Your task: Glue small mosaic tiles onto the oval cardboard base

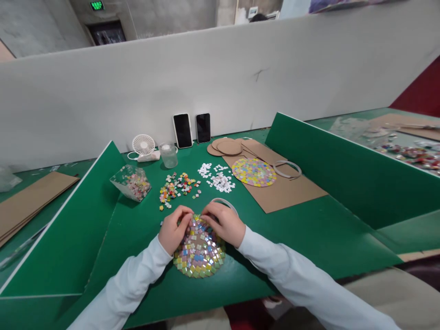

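Note:
A round mosaic disc (199, 256), covered in shiny yellow, pink and blue tiles, lies at the near edge of the green table. Bare brown board shows in its middle. My left hand (174, 229) is at the disc's upper left, thumb and fingertips pinched together; anything between them is too small to make out. At the upper right, my right hand (227, 222) has its fingers curled over the rim, the tips close together, and what they hold is hidden. Behind my right hand a pale ring (225, 201) partly shows. Loose colored tiles (177, 185) lie beyond my left hand.
White paper bits (222, 182) lie mid-table. A finished-looking mosaic disc (254, 172) and another ring (287, 169) rest on cardboard (278, 197). Cardboard discs (229, 147), two phones (182, 130), a cup (168, 156), fan (143, 145) and tile bag (134, 183) stand around. Green partitions (330, 169) flank the sides.

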Motion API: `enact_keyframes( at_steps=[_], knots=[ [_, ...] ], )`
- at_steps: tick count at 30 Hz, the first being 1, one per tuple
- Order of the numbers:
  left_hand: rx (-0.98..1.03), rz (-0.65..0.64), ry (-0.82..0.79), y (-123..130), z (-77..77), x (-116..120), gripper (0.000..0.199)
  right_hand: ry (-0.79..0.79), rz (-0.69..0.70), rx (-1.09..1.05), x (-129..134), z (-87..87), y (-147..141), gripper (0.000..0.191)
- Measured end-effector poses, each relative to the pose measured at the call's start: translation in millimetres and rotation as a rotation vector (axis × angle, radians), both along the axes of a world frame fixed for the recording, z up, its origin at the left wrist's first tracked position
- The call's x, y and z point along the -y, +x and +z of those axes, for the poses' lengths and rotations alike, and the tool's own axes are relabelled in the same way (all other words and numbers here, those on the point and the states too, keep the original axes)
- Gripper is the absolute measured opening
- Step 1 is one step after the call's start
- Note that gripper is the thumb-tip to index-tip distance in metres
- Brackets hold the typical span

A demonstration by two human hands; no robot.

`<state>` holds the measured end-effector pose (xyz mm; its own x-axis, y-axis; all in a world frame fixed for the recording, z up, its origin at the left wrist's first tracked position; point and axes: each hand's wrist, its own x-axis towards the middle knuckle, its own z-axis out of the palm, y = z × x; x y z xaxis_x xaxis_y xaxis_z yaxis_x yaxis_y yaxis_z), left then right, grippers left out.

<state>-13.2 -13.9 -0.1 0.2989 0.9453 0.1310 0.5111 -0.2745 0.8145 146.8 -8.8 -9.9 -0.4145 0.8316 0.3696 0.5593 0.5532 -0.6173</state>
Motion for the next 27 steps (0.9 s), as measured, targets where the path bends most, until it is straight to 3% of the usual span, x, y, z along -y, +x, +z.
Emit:
enact_keyframes(
  at_steps=[10, 19, 22, 27],
  knots=[
    [-0.299, -0.075, 0.216, 2.8, -2.0, 0.7, 0.019, 0.053, 0.054, 0.018, 0.6, -2.7, -1.3, 0.013],
    [-0.584, -0.156, 0.541, 1.3, -5.9, 5.2, 0.032, 0.185, 0.087, 0.163, 2.5, -2.5, -3.4, 0.015],
    [-0.548, -0.159, 0.546, 1.6, -4.2, 4.8, 0.03, 0.182, 0.09, 0.143, 3.7, -1.4, -3.7, 0.015],
    [-0.35, -0.116, 0.422, 3.7, -0.5, 5.8, 0.024, 0.187, 0.071, 0.102, 8.3, 3.8, -5.4, 0.016]
  ],
)
